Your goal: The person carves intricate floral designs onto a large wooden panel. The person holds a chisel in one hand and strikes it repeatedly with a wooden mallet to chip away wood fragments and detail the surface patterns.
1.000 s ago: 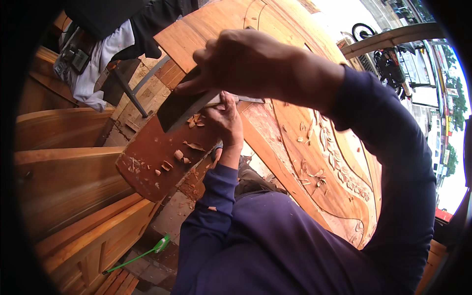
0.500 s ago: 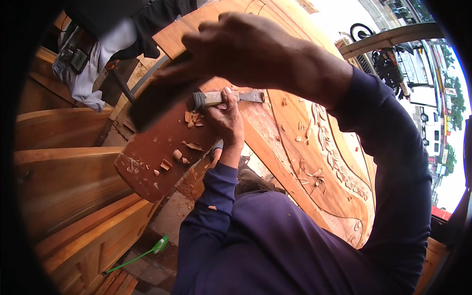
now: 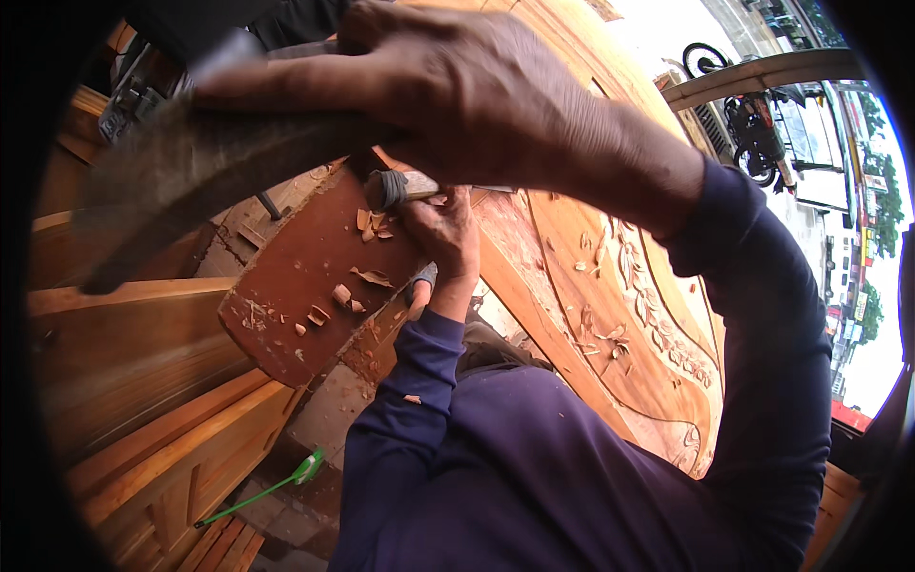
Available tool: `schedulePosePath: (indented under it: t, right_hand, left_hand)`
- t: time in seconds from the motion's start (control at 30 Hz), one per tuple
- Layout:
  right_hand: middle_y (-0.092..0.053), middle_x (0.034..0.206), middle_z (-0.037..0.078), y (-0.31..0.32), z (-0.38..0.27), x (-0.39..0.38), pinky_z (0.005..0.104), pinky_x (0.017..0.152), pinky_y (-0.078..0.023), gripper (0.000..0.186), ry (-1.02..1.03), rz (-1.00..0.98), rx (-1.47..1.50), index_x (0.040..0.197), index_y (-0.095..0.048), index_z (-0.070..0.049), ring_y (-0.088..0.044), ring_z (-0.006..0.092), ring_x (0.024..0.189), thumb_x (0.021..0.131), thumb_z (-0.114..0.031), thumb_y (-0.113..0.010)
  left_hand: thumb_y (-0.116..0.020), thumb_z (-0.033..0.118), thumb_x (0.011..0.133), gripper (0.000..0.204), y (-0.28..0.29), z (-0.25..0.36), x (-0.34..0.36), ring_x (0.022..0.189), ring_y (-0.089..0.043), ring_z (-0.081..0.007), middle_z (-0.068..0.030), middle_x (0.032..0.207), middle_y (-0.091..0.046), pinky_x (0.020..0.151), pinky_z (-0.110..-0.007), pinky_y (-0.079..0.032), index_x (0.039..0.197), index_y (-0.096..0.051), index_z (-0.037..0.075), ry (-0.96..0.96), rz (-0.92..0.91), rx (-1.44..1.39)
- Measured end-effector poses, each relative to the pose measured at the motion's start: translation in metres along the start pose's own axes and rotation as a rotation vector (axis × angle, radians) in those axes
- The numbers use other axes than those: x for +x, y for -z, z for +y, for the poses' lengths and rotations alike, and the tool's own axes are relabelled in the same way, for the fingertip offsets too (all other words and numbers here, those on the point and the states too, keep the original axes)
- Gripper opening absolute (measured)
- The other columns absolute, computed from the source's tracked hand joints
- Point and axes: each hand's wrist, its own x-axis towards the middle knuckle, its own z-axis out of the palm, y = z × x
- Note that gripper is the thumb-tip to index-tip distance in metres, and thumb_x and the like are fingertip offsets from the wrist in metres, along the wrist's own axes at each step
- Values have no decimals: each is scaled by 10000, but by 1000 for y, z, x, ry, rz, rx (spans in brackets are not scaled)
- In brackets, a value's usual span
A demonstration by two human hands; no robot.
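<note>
**Dark block (image 3: 214,167) swung back, chisel (image 3: 412,187) held steady**

My right hand (image 3: 462,91) was wrapped around the dark block, one finger stretched along it, and the block was blurred. Within the last second it had swung left, away from the chisel's wrapped end, which now showed bare; I judged that no blow was landing just then. My left hand (image 3: 446,234) had stayed clasped on the chisel's handle in much the same place. The chisel pointed right, toward the carved panel (image 3: 610,381) beside my left hand; my right wrist hid much of the blade, so I could not tell whether its edge touched the wood. Shavings (image 3: 370,277) lay to the left of that hand on the red-brown worktop (image 3: 286,257). Farther out, wooden boards (image 3: 143,348) stood at the left, and a motorbike (image 3: 758,143) stood at the upper right.
</note>
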Motion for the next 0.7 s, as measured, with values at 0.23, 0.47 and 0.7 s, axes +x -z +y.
schedulePosePath:
  t: [0.23, 0.47, 0.7]
  right_hand:
    - [-631, 1007, 18, 5, 17, -28, 305, 710, -589, 566, 187, -450, -579, 1483, -519, -482, -713, 187, 914, 975, -246, -603]
    - [-620, 1007, 18, 13, 6, -38, 316, 720, -593, 704, 19, -354, -251, 1513, -485, -516, -698, 194, 911, 932, -162, -667]
    - [-640, 994, 48, 24, 16, -38, 355, 711, -598, 693, 21, -325, -274, 1515, -490, -520, -706, 226, 867, 971, -107, -606]
  left_hand:
    - [-690, 215, 1009, 326, -9, 19, 2, 827, -581, -173, -106, 991, -619, 744, -299, -501, 1122, -503, -27, 31, -63, -233]
    - [-705, 170, 999, 293, -6, 16, -6, 836, -569, -172, -95, 960, -609, 767, -326, -503, 1080, -514, -37, 17, -77, -112]
    - [-692, 97, 1005, 187, -7, 18, -8, 859, -682, -176, -106, 958, -648, 742, -321, -557, 1074, -578, -35, -8, -65, -50]
